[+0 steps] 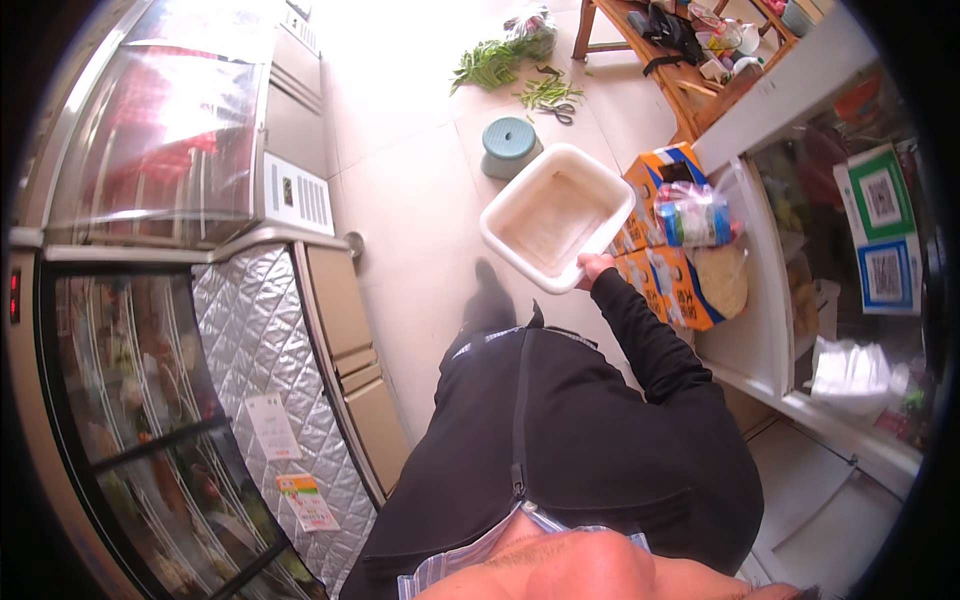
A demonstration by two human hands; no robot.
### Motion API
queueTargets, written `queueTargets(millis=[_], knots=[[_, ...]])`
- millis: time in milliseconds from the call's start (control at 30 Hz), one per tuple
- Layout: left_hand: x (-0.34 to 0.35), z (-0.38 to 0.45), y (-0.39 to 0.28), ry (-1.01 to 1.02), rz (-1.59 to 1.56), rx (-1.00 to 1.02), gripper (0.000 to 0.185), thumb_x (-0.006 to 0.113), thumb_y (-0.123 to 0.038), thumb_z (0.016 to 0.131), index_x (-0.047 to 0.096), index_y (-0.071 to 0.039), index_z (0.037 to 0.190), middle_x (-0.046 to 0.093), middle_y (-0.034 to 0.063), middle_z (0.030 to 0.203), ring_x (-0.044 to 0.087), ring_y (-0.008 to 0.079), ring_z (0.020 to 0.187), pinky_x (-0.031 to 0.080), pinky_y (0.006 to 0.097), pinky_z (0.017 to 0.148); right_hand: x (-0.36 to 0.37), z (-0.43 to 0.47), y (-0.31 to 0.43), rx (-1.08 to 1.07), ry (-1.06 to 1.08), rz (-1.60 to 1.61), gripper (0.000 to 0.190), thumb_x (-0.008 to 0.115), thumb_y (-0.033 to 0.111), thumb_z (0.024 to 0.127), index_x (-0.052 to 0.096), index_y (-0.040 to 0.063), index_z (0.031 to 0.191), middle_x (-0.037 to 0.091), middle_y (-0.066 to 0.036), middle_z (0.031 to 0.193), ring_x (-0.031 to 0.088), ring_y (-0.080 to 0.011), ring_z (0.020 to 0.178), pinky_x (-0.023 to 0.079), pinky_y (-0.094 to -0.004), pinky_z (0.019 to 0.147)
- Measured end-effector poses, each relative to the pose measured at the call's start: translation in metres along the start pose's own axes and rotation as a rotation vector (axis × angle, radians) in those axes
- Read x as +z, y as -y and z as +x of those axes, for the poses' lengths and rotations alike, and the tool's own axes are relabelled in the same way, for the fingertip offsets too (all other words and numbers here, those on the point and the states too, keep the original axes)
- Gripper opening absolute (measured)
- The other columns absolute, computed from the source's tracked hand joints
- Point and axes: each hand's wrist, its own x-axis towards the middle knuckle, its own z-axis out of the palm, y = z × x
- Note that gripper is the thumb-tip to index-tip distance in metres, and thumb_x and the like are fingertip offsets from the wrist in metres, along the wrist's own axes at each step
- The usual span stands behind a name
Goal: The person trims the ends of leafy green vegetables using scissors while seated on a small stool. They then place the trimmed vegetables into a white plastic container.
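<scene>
My right hand (595, 268) grips the near right rim of a white plastic basin (559, 217), which looks empty apart from brownish marks on its bottom. The basin is held out in front of me above the tiled floor. My left hand is out of view. Just beyond the basin stands a blue-green round stool (510, 140) with a hole in its top. Farther off, leafy green vegetables (487, 66) lie on the floor beside a clear plastic bag (531, 31). Cut green stems (550, 91) and dark-handled scissors (559, 113) lie nearer.
Orange cardboard boxes (667, 281) stand right of the basin, with a bagged blue package (696, 215) on them. Beyond is a cluttered wooden table (675, 56). A glass display case (772, 277) lines the right side; refrigerated cabinets (300, 187) line the left. A small metal bowl (353, 244) sits beside them.
</scene>
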Motion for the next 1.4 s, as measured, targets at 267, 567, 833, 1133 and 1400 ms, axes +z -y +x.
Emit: queueTargets(millis=[267,567,833,1133,1400], knots=[[0.240,0.103,-0.292,0.266,0.039,0.236,0.015,0.070,-0.025,0.096,0.063,-0.013,0.102,0.061,-0.0035,0.080,0.057,0.0171,0.062,0.050,0.0339,0.056,0.060,0.183,0.130,-0.016,-0.136,0.056,0.040,0.062,-0.001,0.077,0.055,-0.014,0.114,0.066,-0.029,0.104,0.073,-0.0508,0.087,0.064,-0.0677,0.070],[0.675,0.027,-0.804,0.544,0.607,1.015,0.040,0.070,-0.020,0.095,0.064,-0.007,0.133,0.073,0.0046,0.120,0.072,0.0178,0.102,0.052,0.0304,0.080,0.066,0.376,0.242,0.218,-0.199,0.176,0.038,0.065,0.010,0.081,0.059,-0.005,0.115,0.070,-0.028,0.106,0.075,-0.0433,0.091,0.067,-0.0549,0.075],[0.929,0.029,-0.810,0.600,0.703,1.037,0.023,0.067,-0.006,0.095,0.069,-0.004,0.118,0.073,0.0035,0.099,0.065,0.0109,0.083,0.051,0.0250,0.071,0.048,0.575,0.319,0.244,-0.293,0.313,0.036,0.063,0.003,0.080,0.059,-0.004,0.115,0.068,-0.022,0.104,0.074,-0.0408,0.090,0.065,-0.0597,0.074],[1.173,0.172,-0.620,0.809,1.765,0.782,0.042,0.072,-0.021,0.092,0.069,0.000,0.128,0.076,0.0193,0.119,0.075,0.0310,0.108,0.059,0.0401,0.095,0.008,0.769,0.350,0.272,-0.458,0.321,0.049,0.061,-0.002,0.076,0.052,-0.005,0.124,0.066,-0.021,0.102,0.075,-0.0405,0.087,0.067,-0.0591,0.067],[1.296,0.319,-0.514,1.114,2.101,0.923,0.048,0.067,-0.019,0.088,0.067,-0.014,0.136,0.064,0.0172,0.139,0.065,0.0395,0.122,0.052,0.0500,0.105,-0.030,0.871,0.295,0.259,-0.576,0.242,0.048,0.059,-0.002,0.075,0.058,-0.002,0.123,0.066,-0.015,0.108,0.073,-0.0339,0.094,0.065,-0.0516,0.074]])
